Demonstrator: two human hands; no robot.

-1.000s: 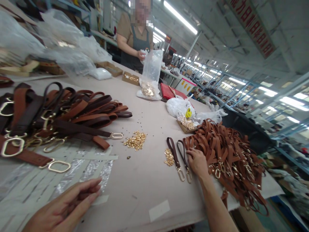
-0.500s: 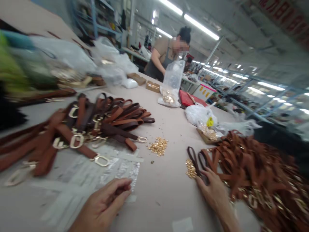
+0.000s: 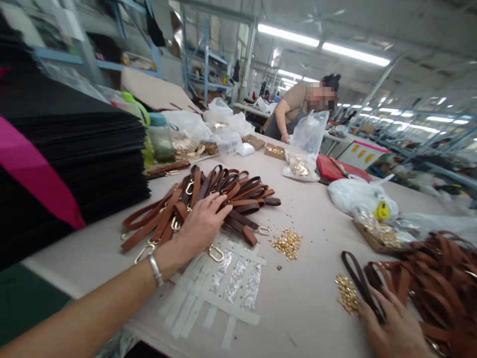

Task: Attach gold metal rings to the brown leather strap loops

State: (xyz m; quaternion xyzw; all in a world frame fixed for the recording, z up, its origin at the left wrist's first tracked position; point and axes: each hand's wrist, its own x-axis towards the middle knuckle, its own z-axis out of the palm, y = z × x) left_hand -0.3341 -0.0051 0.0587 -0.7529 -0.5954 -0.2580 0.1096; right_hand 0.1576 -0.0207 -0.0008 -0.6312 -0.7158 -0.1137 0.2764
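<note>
My left hand (image 3: 203, 223) reaches onto the pile of brown leather straps with gold clasps (image 3: 242, 196); its fingers are spread over the straps. At the lower right, my right hand (image 3: 395, 323) is closed around a dark brown strap loop (image 3: 359, 278), beside a larger heap of brown straps (image 3: 447, 278). A small pile of gold hardware (image 3: 346, 293) lies just left of my right hand. Another gold pile (image 3: 287, 243) sits mid-table. Taped clear plastic strips (image 3: 234, 283) are stuck to the tabletop below my left arm.
A tall black stack (image 3: 74, 149) with a pink strip stands at left. Farther back are a jar (image 3: 160, 136), a small cardboard box (image 3: 275, 150), plastic bags (image 3: 300, 166) and a red item (image 3: 330, 166). A person (image 3: 298, 109) leans over the table's far side.
My left hand has moved forward onto the left strap pile, its fingers now spread. My right hand stays by the dark strap. The view has turned left, bringing the black stack into sight.
</note>
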